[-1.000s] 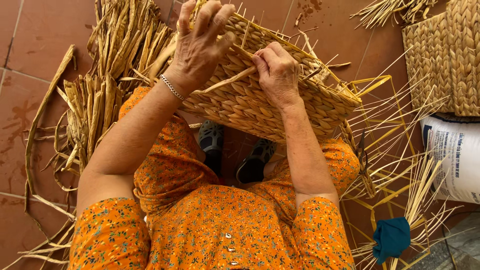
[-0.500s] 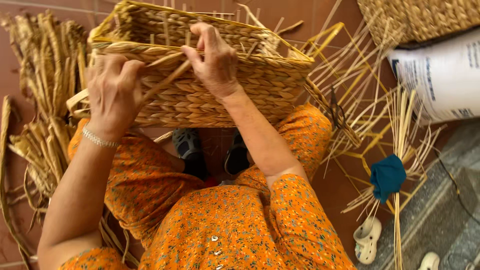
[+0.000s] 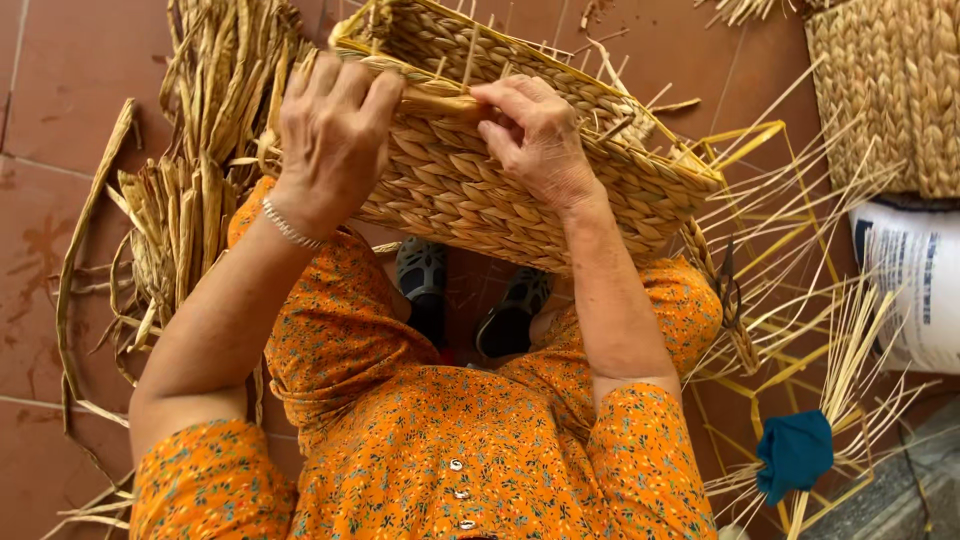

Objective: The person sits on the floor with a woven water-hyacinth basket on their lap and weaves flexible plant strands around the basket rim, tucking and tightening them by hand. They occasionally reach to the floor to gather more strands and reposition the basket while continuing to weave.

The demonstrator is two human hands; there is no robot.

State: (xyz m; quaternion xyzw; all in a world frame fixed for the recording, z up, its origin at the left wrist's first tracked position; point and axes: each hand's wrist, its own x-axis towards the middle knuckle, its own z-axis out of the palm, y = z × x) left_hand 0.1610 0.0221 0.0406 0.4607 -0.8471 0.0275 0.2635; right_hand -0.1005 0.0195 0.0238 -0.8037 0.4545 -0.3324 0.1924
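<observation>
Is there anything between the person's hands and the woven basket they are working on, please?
Nothing visible does. The left hand rests on the basket rim, and the right hand pinches a strand at that rim; both touch it directly.

A home weaving spot on a floor of terracotta tiles (image 3: 60, 90) — dried straw bundles (image 3: 200, 170), loose stalks (image 3: 850, 350), a finished woven basket (image 3: 880, 90) and a white sack (image 3: 915, 290) lie around.

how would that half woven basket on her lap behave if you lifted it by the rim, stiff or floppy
Probably fairly stiff: the woven basket keeps its boxy shape while the left hand and right hand grip its rim. Likely light, being dried plaited fibre. The loose stakes sticking out would likely flex and snag.
</observation>
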